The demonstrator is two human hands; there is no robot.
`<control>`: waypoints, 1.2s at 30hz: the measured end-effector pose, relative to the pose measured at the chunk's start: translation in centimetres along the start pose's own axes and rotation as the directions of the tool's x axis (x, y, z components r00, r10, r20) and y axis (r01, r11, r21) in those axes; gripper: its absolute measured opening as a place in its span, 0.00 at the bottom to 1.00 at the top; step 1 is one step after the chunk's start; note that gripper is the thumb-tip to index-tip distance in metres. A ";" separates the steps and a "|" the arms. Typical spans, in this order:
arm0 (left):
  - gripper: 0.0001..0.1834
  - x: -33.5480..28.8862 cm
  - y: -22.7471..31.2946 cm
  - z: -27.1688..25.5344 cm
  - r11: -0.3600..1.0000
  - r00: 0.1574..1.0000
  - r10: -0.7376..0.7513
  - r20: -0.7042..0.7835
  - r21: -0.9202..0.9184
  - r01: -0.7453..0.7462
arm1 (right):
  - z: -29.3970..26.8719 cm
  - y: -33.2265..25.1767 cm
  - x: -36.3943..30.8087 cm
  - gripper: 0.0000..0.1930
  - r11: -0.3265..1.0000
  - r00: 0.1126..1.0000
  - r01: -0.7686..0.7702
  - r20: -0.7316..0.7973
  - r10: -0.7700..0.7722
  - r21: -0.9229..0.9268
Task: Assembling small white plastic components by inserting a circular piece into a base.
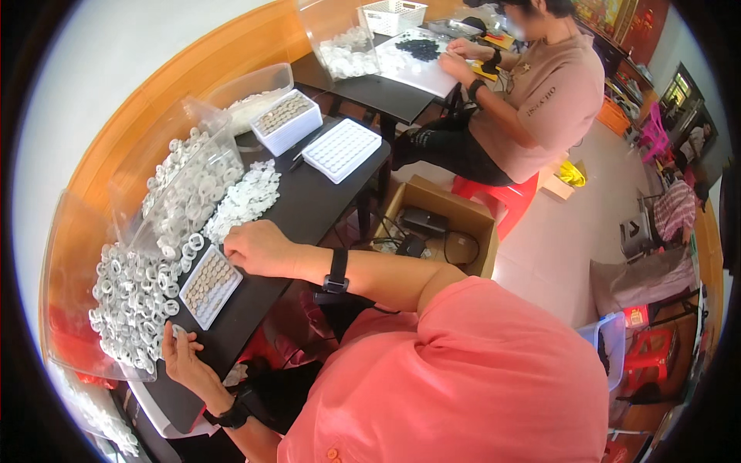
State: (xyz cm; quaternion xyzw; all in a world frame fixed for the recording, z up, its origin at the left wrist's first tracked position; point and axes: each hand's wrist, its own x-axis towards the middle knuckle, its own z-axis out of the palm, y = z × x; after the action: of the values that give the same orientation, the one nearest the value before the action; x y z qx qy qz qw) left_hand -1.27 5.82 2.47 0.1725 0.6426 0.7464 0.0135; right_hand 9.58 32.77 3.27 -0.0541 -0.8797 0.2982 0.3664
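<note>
Head view: a small white tray (221,304) is lying on the black table (309,202), between the left hand (187,361) and the right hand (262,248), and is carrying rows of tan discs (212,279).
Tray position: it is sitting just beside the ring heap (133,309), probably so that parts and tray are staying within short reach.
Left fingers: they are bending, partly spread, near the tray's lower corner; something pale is showing at their tips, but I cannot tell whether they are gripping it.
Right fingers: they are curling close together by the tray's upper corner; whatever they may be holding is hidden.
White pieces: a loose pile (243,197) is lying beyond the right hand, seemingly spread out for easy picking.
Farther trays: a disc-filled stack (297,139) and a white celled tray (337,177) are standing farther along the table.
Room: a cardboard box (482,241) is standing beside the table; a co-worker (552,89) is sitting on a red stool (513,202), handling things over a white board (394,71) with black pieces (419,50).
</note>
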 end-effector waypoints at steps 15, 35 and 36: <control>0.21 -0.6 1.1 1.4 0.997 0.996 -0.038 -0.076 0.061 0.043 | -0.2 0.7 -0.3 0.07 0.992 0.993 -0.115 0.005 0.115 0.045; 0.18 -0.5 -0.1 0.1 0.994 0.998 0.001 -0.069 -0.113 -0.009 | 1.1 -7.4 3.3 0.07 0.985 0.896 0.141 0.435 -0.083 -0.102; 0.18 -0.5 -0.1 0.1 0.994 0.998 0.014 -0.064 -0.109 -0.021 | 1.2 -7.6 3.4 0.07 0.985 0.893 0.149 0.440 -0.096 -0.089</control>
State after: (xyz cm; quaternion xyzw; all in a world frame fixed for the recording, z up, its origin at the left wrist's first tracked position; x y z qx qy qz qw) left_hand -0.79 5.81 2.30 0.1534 0.5994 0.7856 -0.0037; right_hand 7.23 27.09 9.02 0.0474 -0.9571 0.2256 0.1755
